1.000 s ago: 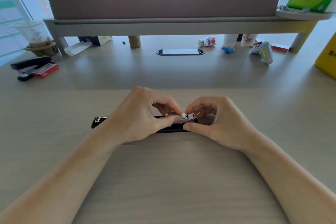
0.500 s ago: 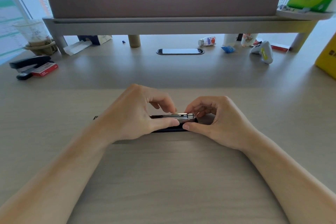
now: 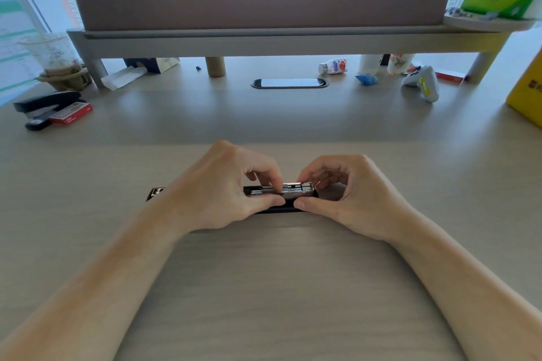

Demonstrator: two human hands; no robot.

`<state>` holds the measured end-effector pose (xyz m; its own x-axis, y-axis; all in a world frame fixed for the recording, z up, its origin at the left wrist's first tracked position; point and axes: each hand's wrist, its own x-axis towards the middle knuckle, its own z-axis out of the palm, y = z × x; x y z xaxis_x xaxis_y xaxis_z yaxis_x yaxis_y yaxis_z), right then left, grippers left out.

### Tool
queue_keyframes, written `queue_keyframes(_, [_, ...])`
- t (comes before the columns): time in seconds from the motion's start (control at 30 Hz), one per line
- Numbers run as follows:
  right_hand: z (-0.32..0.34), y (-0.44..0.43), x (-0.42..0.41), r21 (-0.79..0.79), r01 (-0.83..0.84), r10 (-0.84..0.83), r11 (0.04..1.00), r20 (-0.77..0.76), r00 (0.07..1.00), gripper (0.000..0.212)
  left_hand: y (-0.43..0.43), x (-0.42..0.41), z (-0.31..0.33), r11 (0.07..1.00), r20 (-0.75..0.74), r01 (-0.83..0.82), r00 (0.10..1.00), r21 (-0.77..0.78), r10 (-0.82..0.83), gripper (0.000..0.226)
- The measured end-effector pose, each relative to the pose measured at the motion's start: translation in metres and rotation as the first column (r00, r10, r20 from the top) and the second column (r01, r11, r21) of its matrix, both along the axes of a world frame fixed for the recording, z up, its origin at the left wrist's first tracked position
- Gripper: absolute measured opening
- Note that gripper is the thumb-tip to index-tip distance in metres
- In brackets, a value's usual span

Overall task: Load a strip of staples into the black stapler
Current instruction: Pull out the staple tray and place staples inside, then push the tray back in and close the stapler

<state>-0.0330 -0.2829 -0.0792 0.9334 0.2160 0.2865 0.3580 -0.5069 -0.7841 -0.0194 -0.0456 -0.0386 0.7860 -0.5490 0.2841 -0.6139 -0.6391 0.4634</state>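
The black stapler [image 3: 275, 210] lies opened flat across the desk in front of me, its silver metal magazine [image 3: 296, 188] facing up. My left hand [image 3: 223, 190] pinches the magazine's middle, index finger on top and thumb against the near side. My right hand [image 3: 352, 196] holds the stapler's right end, thumb on the near edge and fingers curled over the far side. The stapler's left end [image 3: 155, 193] sticks out past my left wrist. A silvery strip lies in the channel under my fingertips; I cannot tell whether it is staples or the pusher.
A second black stapler [image 3: 44, 105] and a red staple box [image 3: 72, 114] lie at the far left. A raised monitor shelf [image 3: 264, 41] spans the back, with a cable grommet [image 3: 289, 82] under it. A white controller [image 3: 422, 83] and a yellow box [image 3: 528, 94] sit at right.
My left fingertips slid a little leftward along the magazine, and the small white piece seen at its right end is no longer visible. My right hand kept its hold.
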Motion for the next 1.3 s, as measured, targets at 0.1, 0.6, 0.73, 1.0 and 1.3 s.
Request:
queue_keyframes(0.1, [0.001,0.000,-0.001,-0.007,-0.003,0.003,1.000,-0.006,1.000,0.023,0.007,0.000,0.003,1.000,0.017,-0.018,1.000,-0.001,0.018,0.017])
queue_keyframes(0.6, [-0.001,-0.001,0.002,-0.031,-0.003,0.004,1.000,0.014,1.000,0.023,0.005,0.003,0.000,0.999,0.028,0.017,0.999,0.045,-0.018,0.024])
queue_keyframes(0.73, [-0.002,-0.001,0.001,-0.002,-0.004,0.004,1.000,0.001,1.000,0.021,0.041,0.005,0.010,0.995,-0.119,-0.052,0.991,0.080,0.061,0.036])
queue_keyframes(1.0, [-0.004,0.003,0.002,0.041,0.019,-0.018,0.999,-0.019,1.000,0.021,0.067,0.002,0.020,0.974,-0.153,-0.082,0.981,0.209,0.116,0.030])
queue_keyframes(1.3, [-0.001,0.006,-0.001,0.007,0.050,-0.050,0.999,-0.021,0.999,0.016,0.016,0.008,0.107,0.852,0.051,-0.084,0.996,0.518,0.067,0.035])
